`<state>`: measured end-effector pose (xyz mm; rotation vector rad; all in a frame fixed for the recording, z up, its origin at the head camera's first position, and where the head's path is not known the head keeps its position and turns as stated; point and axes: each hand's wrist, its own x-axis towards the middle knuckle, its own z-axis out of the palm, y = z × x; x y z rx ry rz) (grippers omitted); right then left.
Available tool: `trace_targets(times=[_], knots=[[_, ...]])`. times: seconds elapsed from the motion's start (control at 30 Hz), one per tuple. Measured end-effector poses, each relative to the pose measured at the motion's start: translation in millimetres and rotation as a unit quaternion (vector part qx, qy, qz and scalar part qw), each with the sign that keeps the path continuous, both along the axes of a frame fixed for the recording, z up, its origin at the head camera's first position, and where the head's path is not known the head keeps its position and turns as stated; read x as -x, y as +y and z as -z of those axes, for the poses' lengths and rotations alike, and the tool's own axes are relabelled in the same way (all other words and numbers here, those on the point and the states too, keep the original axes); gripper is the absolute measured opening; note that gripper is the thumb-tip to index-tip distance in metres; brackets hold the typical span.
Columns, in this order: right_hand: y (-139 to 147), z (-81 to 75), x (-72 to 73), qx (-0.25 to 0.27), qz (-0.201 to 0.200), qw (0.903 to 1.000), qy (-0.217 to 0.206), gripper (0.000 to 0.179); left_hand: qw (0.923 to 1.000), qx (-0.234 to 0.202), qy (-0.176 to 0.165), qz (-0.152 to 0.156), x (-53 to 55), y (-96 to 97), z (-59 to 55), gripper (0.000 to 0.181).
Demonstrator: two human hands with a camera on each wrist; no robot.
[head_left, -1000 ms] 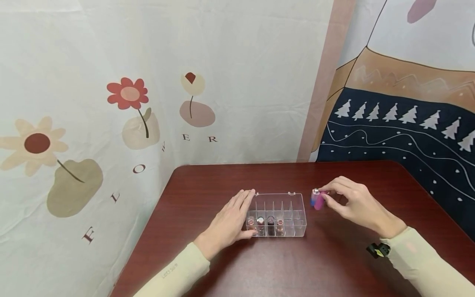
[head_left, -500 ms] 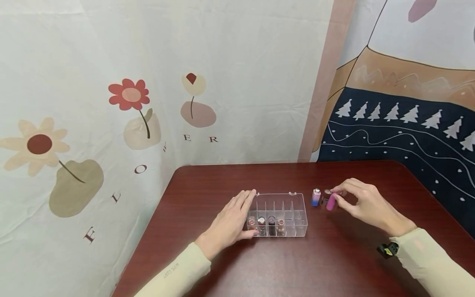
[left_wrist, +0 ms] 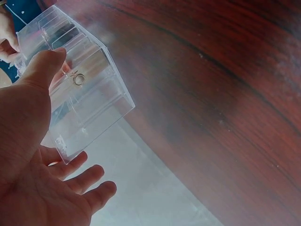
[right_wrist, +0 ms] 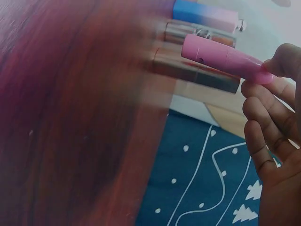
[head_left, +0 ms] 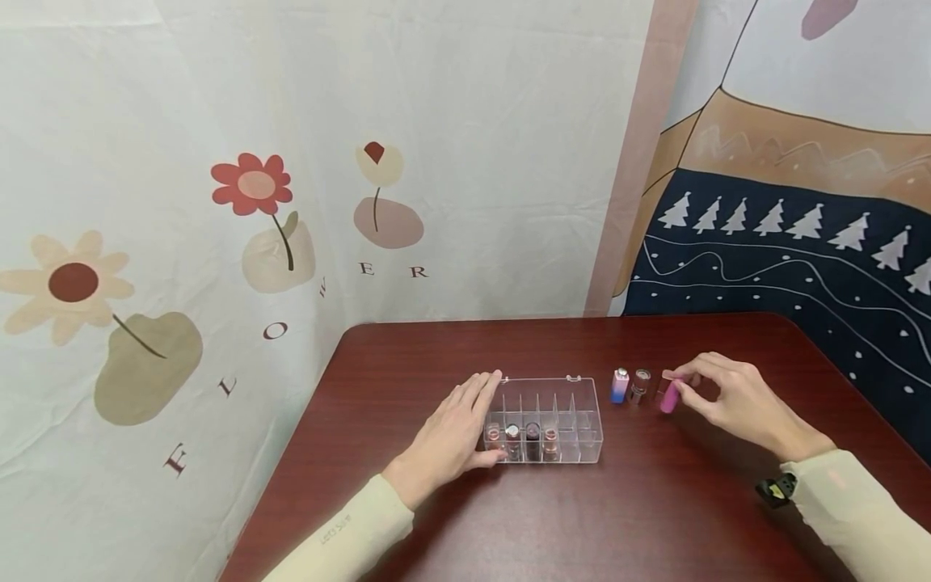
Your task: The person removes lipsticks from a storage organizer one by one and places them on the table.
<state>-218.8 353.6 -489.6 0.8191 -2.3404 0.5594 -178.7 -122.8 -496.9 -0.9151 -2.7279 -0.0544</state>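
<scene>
My left hand [head_left: 445, 428] lies along the left end of a clear divided box [head_left: 585, 449], fingers nearly straight and thumb at the front. In the left wrist view the thumb [left_wrist: 44, 68] overlaps the box wall. Small lipstick tubes [head_left: 532, 443] stand in several front compartments; the back row shows bare dividers. My right hand [head_left: 738, 400] pinches a pink lipstick tube [right_wrist: 221, 56] by its end, between thumb and index finger; its other fingers are loosely bent. Close behind that tube is a dark tube [right_wrist: 197, 70] with a reddish end.
Right of the box, a pink-and-blue tube [head_left: 620, 386] and a clear-capped tube [head_left: 639, 387] stand upright on the dark red table [head_left: 465, 517]. A flower-print curtain [head_left: 502, 162] and a navy tree-print cloth [head_left: 785, 259] hang behind the table.
My right hand has moved right with the pink lipstick tube, away from the pink-and-blue one, and the clear-capped and reddish tubes have come into sight. The left hand stays at the box.
</scene>
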Motion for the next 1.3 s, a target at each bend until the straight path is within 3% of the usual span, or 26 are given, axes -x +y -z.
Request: trace_targets(times=[0.93,1.3], knots=[[22,8.9,7.5,-0.012,0.053,0.998,-0.032,0.033,1.0,-0.004,-0.009,0.001,-1.5,0.1,-2.3,0.13],[23,12.0,11.3,-0.019,0.058,0.9976,-0.033,0.032,1.0,0.004,0.002,0.001,-1.0,0.2,-1.6,0.13]])
